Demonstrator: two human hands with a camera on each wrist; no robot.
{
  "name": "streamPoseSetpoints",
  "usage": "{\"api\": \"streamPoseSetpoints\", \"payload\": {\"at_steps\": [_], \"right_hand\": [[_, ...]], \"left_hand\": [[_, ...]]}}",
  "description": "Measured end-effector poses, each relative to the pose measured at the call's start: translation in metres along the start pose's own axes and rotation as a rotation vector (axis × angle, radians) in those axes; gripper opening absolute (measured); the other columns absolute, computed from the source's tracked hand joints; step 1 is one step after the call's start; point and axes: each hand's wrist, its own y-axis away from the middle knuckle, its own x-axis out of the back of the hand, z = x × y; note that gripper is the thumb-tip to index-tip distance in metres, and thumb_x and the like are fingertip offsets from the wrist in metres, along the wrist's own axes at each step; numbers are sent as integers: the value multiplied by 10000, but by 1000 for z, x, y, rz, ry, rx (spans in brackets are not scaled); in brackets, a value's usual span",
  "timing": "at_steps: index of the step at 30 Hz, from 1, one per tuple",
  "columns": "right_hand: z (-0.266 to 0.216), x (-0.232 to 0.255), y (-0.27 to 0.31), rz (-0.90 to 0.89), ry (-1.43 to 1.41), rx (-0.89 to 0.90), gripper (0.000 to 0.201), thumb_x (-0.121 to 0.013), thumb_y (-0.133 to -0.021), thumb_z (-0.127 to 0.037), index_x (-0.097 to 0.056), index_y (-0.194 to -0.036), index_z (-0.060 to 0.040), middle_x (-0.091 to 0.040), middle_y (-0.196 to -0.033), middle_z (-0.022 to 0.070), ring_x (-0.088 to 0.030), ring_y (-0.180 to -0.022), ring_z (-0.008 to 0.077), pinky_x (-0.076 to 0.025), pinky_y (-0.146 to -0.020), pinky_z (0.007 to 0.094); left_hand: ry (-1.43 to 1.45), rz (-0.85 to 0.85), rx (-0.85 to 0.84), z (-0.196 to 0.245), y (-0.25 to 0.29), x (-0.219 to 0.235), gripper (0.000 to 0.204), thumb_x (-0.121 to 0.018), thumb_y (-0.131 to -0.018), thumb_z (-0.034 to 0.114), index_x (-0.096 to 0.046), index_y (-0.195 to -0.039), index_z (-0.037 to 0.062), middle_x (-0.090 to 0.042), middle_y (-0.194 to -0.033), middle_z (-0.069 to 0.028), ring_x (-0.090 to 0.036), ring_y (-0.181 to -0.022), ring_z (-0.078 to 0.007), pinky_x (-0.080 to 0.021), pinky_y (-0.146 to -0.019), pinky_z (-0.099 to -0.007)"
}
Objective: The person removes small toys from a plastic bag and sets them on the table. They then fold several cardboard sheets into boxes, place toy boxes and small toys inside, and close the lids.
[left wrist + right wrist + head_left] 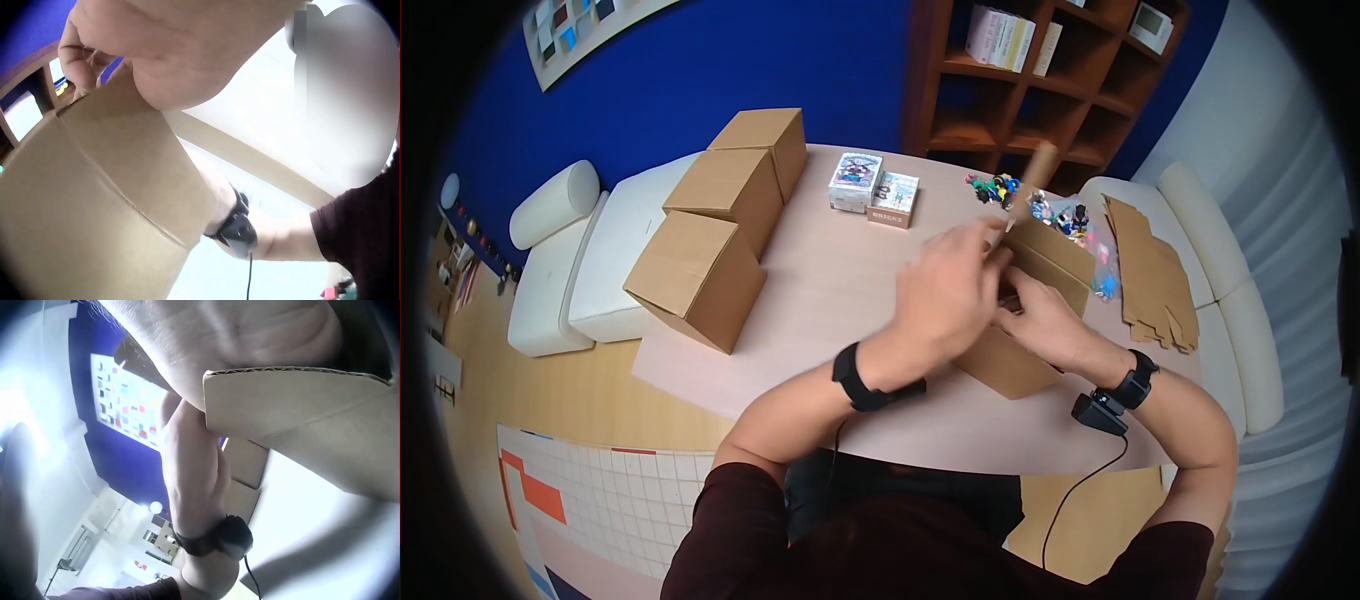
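A brown cardboard box (1012, 368) with raised flaps stands in front of me near the table's right side. My left hand (945, 290), blurred in the head view, is over its far left part. In the left wrist view, the fingers and thumb of that hand bend together at the top of a creased cardboard panel (137, 156). My right hand (1050, 322) reaches over the near right flap, fingers curled at the opening. The right wrist view has its palm (262, 337) just above a flap's cut edge (294, 400); the fingertips are hidden. A blurred cardboard strip (1037, 178) sticks up beyond the hands.
Three closed cardboard boxes (695, 262) stand in a row at the left. Two small printed boxes (856, 180) sit at the back middle. Colourful small toys (992, 188) lie behind the worked box, and flattened cardboard (1152, 275) lies at the right edge.
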Motion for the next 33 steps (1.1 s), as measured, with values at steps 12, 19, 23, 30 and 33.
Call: {"api": "streamPoseSetpoints", "payload": {"at_steps": [12,19,23,30,33], "right_hand": [[-66,6,22,50,441,546,353,-715,-998,-156,-706,-1322,-16,-764,-1134,230,-743,-1047,420,-596,-943,492],[-78,60,-15,371,377,467,254,-750,-948,-77,-773,-1191,-6,-801,-1057,205,-784,-959,367,-612,-880,427],[-67,94,-58,375,277,310,261,-766,-951,-90,-740,-1186,22,-810,-1031,164,-791,-934,256,-619,-848,388],[-54,152,-131,-391,314,-53,863,-886,-894,-255,-469,-1615,-31,-644,-1462,217,-641,-1338,308,-508,-1135,426],[-32,153,-182,-462,326,-134,983,-912,-883,-305,-389,-1674,-48,-584,-1546,234,-628,-1353,319,-504,-1163,425]], "left_hand": [[-261,402,56,-82,-21,12,836,-789,-978,207,-355,-1628,-91,-615,-1418,-384,-559,-1397,-540,-465,-1159,-560],[536,-210,122,-62,-24,20,818,-800,-948,473,-566,-1523,-59,-617,-1477,-340,-570,-1416,-478,-430,-1229,-501],[280,-523,-8,-34,-27,28,881,-816,-912,511,-538,-1561,-15,-616,-1506,-292,-590,-1413,-425,-462,-1206,-464],[125,-844,-244,-57,-31,26,555,-753,-964,408,-692,-1421,100,-573,-1572,-262,-592,-1408,-424,-492,-1160,-484],[37,-809,-311,-60,-27,21,382,-687,-1000,349,-774,-1283,107,-582,-1570,-233,-645,-1330,-420,-522,-1112,-505]]}}
